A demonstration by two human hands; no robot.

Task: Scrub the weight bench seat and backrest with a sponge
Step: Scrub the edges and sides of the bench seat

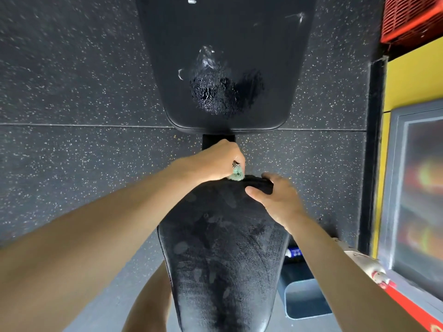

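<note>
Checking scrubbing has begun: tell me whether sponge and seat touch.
Touching. Head view: the sponge, held by the left hand, meets the seat's far edge.

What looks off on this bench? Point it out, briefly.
The backrest has a rough, glistening patch near its lower end. It could be cracked vinyl or wet suds; I cannot tell which. White foam smears sit above it. The seat is streaked with dull smudges.
</note>
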